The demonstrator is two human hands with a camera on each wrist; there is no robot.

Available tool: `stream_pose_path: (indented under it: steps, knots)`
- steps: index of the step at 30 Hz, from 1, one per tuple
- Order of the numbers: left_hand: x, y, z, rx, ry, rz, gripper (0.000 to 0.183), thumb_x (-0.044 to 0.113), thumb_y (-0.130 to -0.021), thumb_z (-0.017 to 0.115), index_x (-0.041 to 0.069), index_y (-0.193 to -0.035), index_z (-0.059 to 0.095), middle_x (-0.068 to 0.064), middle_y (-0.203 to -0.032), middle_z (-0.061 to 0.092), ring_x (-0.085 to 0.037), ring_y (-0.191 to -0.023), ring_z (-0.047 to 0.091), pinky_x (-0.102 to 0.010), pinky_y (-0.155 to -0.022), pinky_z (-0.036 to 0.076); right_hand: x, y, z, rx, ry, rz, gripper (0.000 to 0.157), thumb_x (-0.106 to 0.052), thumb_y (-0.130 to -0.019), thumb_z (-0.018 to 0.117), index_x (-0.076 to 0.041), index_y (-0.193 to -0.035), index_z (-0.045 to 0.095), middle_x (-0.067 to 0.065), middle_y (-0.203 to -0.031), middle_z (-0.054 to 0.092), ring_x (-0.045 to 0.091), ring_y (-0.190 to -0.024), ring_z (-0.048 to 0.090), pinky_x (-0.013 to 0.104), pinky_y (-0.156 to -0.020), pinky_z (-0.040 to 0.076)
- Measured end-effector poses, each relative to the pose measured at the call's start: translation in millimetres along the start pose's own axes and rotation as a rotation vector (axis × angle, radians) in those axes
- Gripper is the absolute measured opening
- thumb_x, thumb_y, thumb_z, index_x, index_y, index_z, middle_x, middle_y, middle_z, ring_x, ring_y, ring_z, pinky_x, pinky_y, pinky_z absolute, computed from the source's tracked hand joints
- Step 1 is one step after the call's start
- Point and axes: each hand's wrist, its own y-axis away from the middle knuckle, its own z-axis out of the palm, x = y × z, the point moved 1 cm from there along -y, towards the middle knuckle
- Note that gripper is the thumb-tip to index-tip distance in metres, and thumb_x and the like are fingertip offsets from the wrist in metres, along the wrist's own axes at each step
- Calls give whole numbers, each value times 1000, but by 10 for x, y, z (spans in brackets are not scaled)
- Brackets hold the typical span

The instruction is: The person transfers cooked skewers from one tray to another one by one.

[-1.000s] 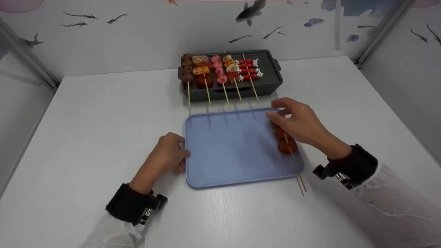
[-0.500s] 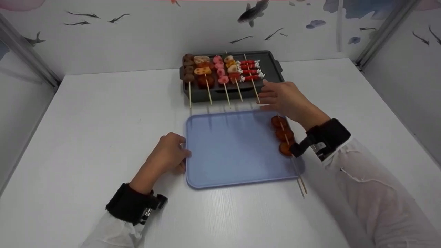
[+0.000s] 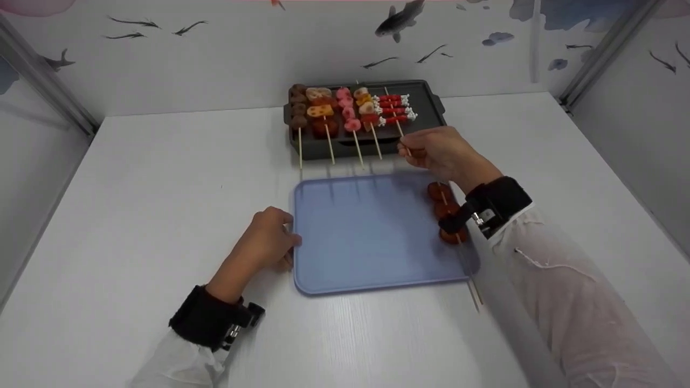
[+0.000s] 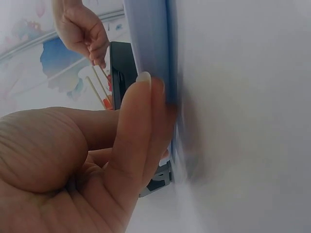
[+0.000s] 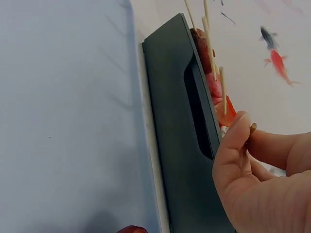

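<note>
In the head view, a blue tray [image 3: 366, 231] lies on the white table, and my left hand [image 3: 264, 237] pinches its left rim between thumb and fingers. My right hand [image 3: 439, 151] pinches the stick end of a skewer with red-and-white candy-shaped pieces [image 3: 393, 110], at the right of a row of skewers on a dark grill [image 3: 323, 148]. That skewer's pieces still rest on the grill. On the tray's right side lies a skewer of reddish-brown round slices [image 3: 439, 191], partly hidden by the right wrist camera. In the right wrist view, the stick end [image 5: 252, 127] shows between thumb and fingers.
Left of the held skewer, the grill bears a brown ball skewer [image 3: 298, 108], a mixed skewer with a yellow slice [image 3: 321, 111], a pink skewer [image 3: 347, 110] and another mixed one [image 3: 366, 108]. Their sticks overhang toward the tray. A patterned wall [image 3: 242, 59] stands behind.
My right hand has moved from above the round-slice skewer up to the grill. Its fingers have closed on the red-and-white skewer's stick. My left hand stays at the tray rim.
</note>
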Motion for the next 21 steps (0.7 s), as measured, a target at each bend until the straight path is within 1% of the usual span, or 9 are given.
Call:
stream_pose_path:
  steps: [4, 7, 10, 13, 16, 19, 21]
  knots:
    - [17, -4, 5, 0, -1, -1, 39, -4, -97, 67, -15, -134, 60, -13, -62, 70, -22, -49, 70, -28, -48, 56, -12, -1, -41, -8, -37, 22, 42, -6, -104, 65, 11, -141, 56, 9, -96, 72, 15, -78, 68, 23, -71, 58]
    - [25, -10, 8, -8, 17, -14, 37, -4, -97, 67, -15, -132, 61, -13, -62, 70, -23, -50, 71, -29, -48, 57, -24, 43, -74, -35, -51, 9, 42, -6, -105, 63, 12, -142, 54, 10, -98, 71, 15, -80, 68, 23, -72, 58]
    - [30, -17, 9, -17, 37, -32, 41, -4, -98, 67, -16, -135, 58, -14, -64, 71, -23, -51, 71, -31, -49, 59, -54, 125, -98, -47, -85, -15, 41, -5, -105, 62, 12, -142, 53, 12, -100, 69, 16, -83, 68, 23, -73, 59]
    - [30, -20, 7, -13, 28, -39, 45, -3, -98, 68, -18, -138, 55, -14, -64, 71, -22, -50, 71, -29, -49, 58, -93, 225, -126, -62, -109, -33, 39, -5, -106, 60, 11, -140, 53, 13, -103, 67, 17, -87, 67, 24, -76, 59]
    - [28, -15, 4, -1, -4, -31, 46, -2, -98, 68, -19, -138, 55, -13, -63, 70, -21, -50, 70, -28, -49, 57, -136, 333, -156, -75, -117, -48, 31, -5, -105, 61, 9, -132, 59, 13, -103, 67, 18, -88, 67, 25, -77, 60]
    - [26, -1, -1, 11, -18, -22, 43, -2, -97, 69, -19, -135, 57, -13, -63, 70, -20, -50, 70, -28, -50, 57, -167, 442, -178, -92, -98, -78, 22, -5, -105, 61, 7, -123, 65, 13, -103, 68, 18, -89, 68, 25, -77, 60]
    - [25, 13, -8, 18, -23, -12, 39, -2, -97, 69, -18, -131, 61, -12, -65, 71, -19, -51, 70, -27, -53, 57, -173, 515, -180, -100, -70, -99, 19, -6, -105, 62, 6, -119, 67, 14, -102, 68, 19, -88, 68, 25, -77, 59]
